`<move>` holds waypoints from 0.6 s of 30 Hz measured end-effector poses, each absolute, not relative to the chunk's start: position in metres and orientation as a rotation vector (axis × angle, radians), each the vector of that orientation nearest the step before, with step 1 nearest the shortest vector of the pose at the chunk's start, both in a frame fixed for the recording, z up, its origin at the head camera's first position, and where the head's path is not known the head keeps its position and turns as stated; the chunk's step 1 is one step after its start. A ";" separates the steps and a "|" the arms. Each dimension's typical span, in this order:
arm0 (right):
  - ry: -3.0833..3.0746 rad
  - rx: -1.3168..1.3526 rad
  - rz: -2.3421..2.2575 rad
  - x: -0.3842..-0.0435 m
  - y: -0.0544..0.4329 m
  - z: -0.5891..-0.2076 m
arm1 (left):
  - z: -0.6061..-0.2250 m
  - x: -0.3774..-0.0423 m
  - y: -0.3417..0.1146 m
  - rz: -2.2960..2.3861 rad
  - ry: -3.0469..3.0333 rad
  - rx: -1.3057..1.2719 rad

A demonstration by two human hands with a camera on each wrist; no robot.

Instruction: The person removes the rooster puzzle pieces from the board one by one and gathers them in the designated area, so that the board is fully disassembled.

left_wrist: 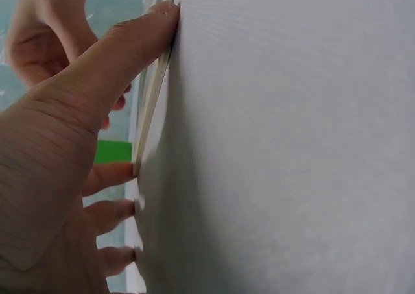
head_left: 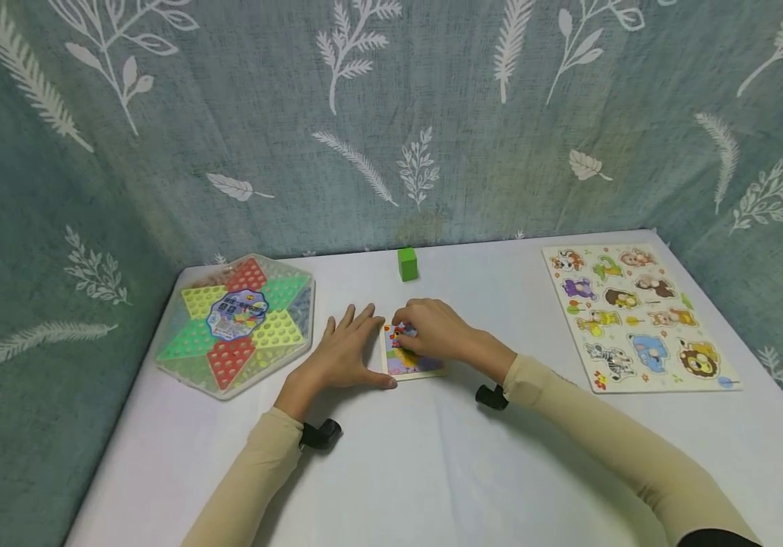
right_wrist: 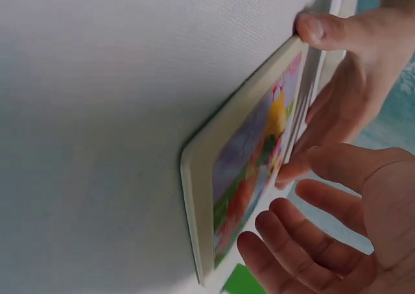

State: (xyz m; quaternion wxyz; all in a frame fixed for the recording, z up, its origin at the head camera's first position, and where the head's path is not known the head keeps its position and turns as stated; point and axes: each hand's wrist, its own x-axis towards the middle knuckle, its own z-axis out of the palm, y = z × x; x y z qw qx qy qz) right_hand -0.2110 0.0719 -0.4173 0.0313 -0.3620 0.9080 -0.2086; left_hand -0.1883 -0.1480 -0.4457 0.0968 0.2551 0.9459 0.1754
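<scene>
A small square picture puzzle board [head_left: 413,366] with a pale wooden rim lies on the table in front of me. My left hand [head_left: 342,352] is at its left side with fingers spread. In the left wrist view, the thumb [left_wrist: 146,31] touches one corner of the board edge and the index finger touches another. My right hand [head_left: 440,328] is over the board's upper right part, covering some of the picture. In the right wrist view its fingers [right_wrist: 292,232] are loosely bent, apart from the thumb, with nothing seen between them.
Behind the board stands a green block [head_left: 408,264]. To the left lies a hexagonal Chinese checkers set [head_left: 271,357] in clear packaging. An animal peg puzzle [head_left: 644,319] lies at the right. A leaf-patterned curtain [head_left: 261,152] rises behind the white table [head_left: 391,471].
</scene>
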 end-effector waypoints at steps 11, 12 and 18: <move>2.827 -1.036 -0.493 -0.219 0.057 -0.423 | -0.448 -0.190 -0.149 0.542 2.796 0.735; 2.825 -1.022 -0.486 -0.221 0.056 -0.424 | -0.448 -0.190 -0.150 0.548 2.791 0.732; 2.778 -0.948 -0.517 -0.226 0.052 -0.423 | -0.451 -0.190 -0.151 0.570 2.795 0.719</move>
